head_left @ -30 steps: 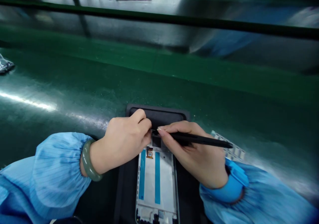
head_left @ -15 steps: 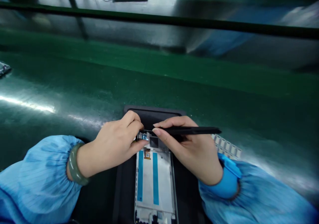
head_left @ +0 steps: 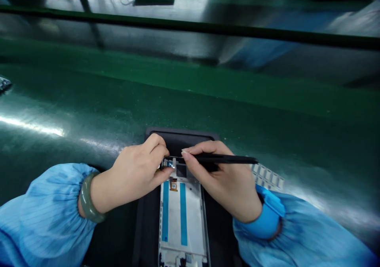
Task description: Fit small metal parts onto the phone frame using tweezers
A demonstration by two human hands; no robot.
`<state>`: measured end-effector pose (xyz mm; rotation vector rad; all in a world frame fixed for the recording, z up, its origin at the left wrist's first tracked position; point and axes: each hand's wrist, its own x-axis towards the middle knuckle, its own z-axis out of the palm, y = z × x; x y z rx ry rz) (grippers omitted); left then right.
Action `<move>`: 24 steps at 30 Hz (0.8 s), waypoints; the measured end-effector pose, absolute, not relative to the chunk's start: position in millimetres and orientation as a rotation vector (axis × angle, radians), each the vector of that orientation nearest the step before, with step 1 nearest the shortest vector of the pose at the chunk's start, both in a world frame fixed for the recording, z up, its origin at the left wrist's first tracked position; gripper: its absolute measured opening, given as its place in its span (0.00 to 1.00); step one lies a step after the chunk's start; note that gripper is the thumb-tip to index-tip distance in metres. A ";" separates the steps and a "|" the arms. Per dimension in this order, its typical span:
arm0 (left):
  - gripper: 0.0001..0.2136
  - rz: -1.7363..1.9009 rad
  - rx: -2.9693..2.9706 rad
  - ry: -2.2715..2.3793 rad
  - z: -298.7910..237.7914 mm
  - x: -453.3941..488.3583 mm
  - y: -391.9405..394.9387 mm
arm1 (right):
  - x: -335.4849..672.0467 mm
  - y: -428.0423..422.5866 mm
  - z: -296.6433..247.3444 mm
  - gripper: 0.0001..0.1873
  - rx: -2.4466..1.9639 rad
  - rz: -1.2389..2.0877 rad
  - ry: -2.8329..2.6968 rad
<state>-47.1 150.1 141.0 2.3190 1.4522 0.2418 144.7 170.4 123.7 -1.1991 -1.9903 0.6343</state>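
Note:
An open phone frame (head_left: 173, 219) with two blue adhesive strips lies on a black mat (head_left: 181, 138). At its upper left corner, my left hand (head_left: 138, 166) is closed, thumb on the inner side and fingers curled over the top edge. A small shiny part (head_left: 170, 164) shows beside that thumb. My right hand (head_left: 227, 182) pinches black tweezers (head_left: 228, 159) almost level, their thin tip pointing left along the frame's top edge toward my left fingers. What the tip touches is too small to make out. A small orange flex connector (head_left: 173, 185) lies near the strips.
A pale tray of small rectangular parts (head_left: 268, 176) sits on the green table (head_left: 118, 88) behind my right wrist. At the far left edge lies a dark shiny object (head_left: 4, 84). A dark rail (head_left: 190, 26) crosses the back.
The tweezers' back end has dipped slightly and shifted left. The whole view has moved a little; both hands keep their places at the phone frame's top edge.

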 end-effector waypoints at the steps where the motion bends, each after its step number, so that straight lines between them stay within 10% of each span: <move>1: 0.10 0.240 2.320 1.448 140.9 -47.3 150.2 | 145.0 170.6 123.8 0.04 -1.207 0.633 -1.978; 24: 0.11 0.206 2.340 1.445 140.7 -48.7 151.5 | 145.9 168.3 122.9 0.05 -1.193 0.731 -1.844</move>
